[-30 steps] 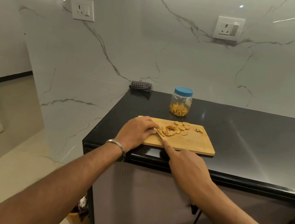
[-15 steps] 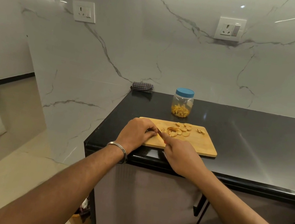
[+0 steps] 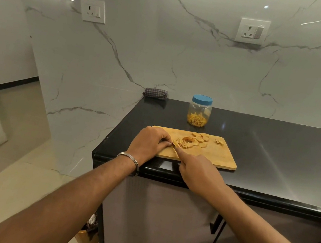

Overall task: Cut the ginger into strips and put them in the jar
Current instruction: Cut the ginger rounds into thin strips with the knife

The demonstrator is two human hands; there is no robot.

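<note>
A wooden cutting board [image 3: 213, 157] lies near the front edge of the black counter. Round ginger slices [image 3: 200, 138] and a small pile of cut strips [image 3: 183, 143] lie on its far left part. My left hand [image 3: 148, 141] has curled fingers holding down ginger at the board's left end. My right hand [image 3: 198, 170] grips a knife, forefinger stretched along the blade [image 3: 174, 148], whose tip sits next to my left fingertips. A clear jar [image 3: 199, 112] with a blue lid on, holding ginger strips, stands behind the board.
A folded checked cloth [image 3: 155, 93] lies at the counter's back left corner. The black counter [image 3: 277, 153] extends to the right. The marble wall carries two sockets [image 3: 252, 30]. A bin [image 3: 88, 234] stands on the floor below the counter's left end.
My right hand has drawn back toward me and a little right, after having pushed forward over the board half a second ago. My left hand stays on the ginger.
</note>
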